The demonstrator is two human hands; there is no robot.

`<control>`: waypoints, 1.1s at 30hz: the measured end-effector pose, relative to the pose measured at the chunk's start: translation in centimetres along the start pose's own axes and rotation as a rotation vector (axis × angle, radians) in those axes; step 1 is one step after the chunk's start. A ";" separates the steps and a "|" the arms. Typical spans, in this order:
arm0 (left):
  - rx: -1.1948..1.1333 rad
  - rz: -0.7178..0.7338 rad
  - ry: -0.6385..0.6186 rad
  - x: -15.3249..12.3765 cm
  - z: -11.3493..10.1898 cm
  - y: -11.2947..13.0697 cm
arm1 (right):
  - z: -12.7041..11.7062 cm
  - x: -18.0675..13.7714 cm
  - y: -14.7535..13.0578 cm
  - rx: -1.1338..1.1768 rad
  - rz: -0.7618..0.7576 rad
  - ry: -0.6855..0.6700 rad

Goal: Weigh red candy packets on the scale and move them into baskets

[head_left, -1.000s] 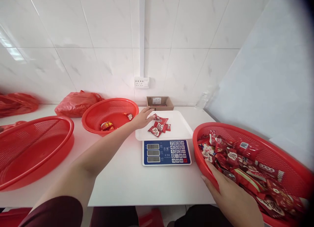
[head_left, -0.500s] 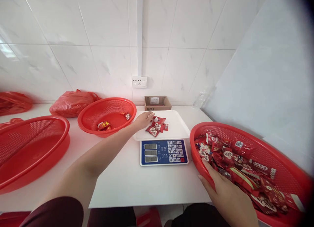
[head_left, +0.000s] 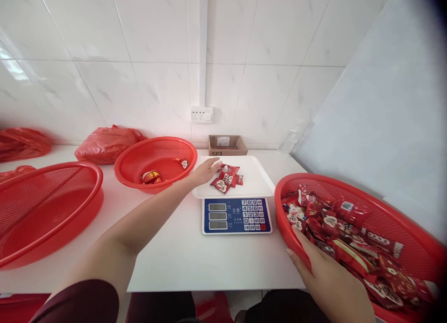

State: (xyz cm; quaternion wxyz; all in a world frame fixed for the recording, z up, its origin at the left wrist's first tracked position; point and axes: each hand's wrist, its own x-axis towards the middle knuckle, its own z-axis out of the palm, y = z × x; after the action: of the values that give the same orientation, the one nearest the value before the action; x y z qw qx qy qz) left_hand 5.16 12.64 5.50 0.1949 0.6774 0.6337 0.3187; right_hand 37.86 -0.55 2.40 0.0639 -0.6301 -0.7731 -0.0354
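- The left hand [head_left: 206, 170] reaches over the white pan [head_left: 256, 181] of the scale [head_left: 237, 215], fingers loosely spread and flat, fingertips touching the small heap of red sweet packets [head_left: 226, 178] at the pan's far left; it grips nothing that I can make out, though the fingertips are small in view.
- The right hand [head_left: 328, 279] rests on the near rim of the large red basket [head_left: 412, 234] at the right, thumb over the edge, fingers hidden under it, so it seems to clasp the rim.
- That basket is heaped with red wrapped sweets [head_left: 345, 239] and stands just beside the scale.
- A smaller red basket [head_left: 155, 151] left of the pan holds a few packets [head_left: 152, 177].
- A wide red basket [head_left: 45, 206] sits at far left, near the table's [head_left: 195, 262] edge.
- Behind, against the tiled wall: a red plastic bag [head_left: 106, 144], a small cardboard box [head_left: 226, 145] and a wall socket [head_left: 201, 114].
- Nothing lies between the left hand and the packets.
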 end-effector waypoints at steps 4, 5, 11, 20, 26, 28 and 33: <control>0.003 0.005 -0.024 1.0 1.5 0.6 | -0.2 -0.1 0.0 -0.008 -0.003 -0.001; 0.001 0.005 -0.029 0.9 1.7 0.7 | -0.2 -0.1 -0.1 -0.012 0.002 0.001; -0.024 -0.012 -0.014 -1.2 0.2 0.6 | -0.4 -0.1 -0.2 0.001 0.013 0.000; -0.112 -0.029 0.207 -10.4 -4.4 -2.0 | -0.1 -0.1 0.2 -0.008 0.008 0.010; -0.259 -0.211 0.388 -15.0 -5.3 -5.2 | 0.2 0.0 0.1 0.045 0.017 -0.026; -0.244 -0.252 0.404 -15.7 -5.0 -5.1 | -0.4 0.1 0.3 0.121 0.043 -0.055; -0.162 -0.277 0.410 -16.3 -3.2 -3.7 | -3.3 1.8 3.5 0.519 0.004 -0.163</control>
State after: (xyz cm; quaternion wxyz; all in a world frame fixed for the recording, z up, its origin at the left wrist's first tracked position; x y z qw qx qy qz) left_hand 0.44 -3.42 2.32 0.1576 0.4874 0.7193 0.4693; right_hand 41.08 1.43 5.80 0.1608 -0.5948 -0.7576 0.2151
